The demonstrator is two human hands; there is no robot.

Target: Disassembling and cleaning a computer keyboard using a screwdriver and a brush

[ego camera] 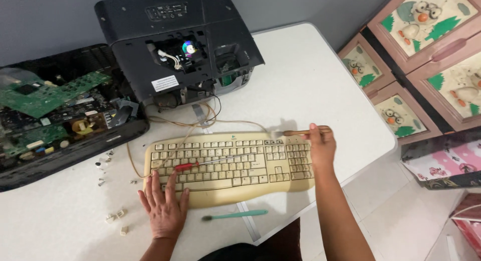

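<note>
Nearest the camera, the left hand point(164, 207) lay flat at the lower centre of the frame, fingers spread and grasping nothing, its fingertips pressing the front edge of the yellowed keyboard point(228, 160) to steady it. Just right of it, a teal toothbrush point(235, 215) rested on the white table point(310, 85), apart from both hands. The right hand point(321, 146) was clenched round the wooden handle of a small brush point(295, 133), whose bristles touched the keyboard's upper right corner, above the number pad.

As a judgement, the brushing looked only partly done: every key was in place, the case was not opened, and the plastic looked as discoloured at the left as at the right. A red-handled screwdriver point(200, 164) lay loose across the middle keys, and the keyboard's cable point(165, 121) trailed toward the upper centre.

In the left of the frame an opened black casing point(75, 150) held green circuit boards point(47, 93) and other electronic parts. Beside it, at the top centre, a dark projector housing point(150, 60) showed a colour wheel point(189, 48) through a cut-out. Small screws point(102, 165) and pale plastic bits point(115, 216) lay scattered on the table to the lower left.
</note>
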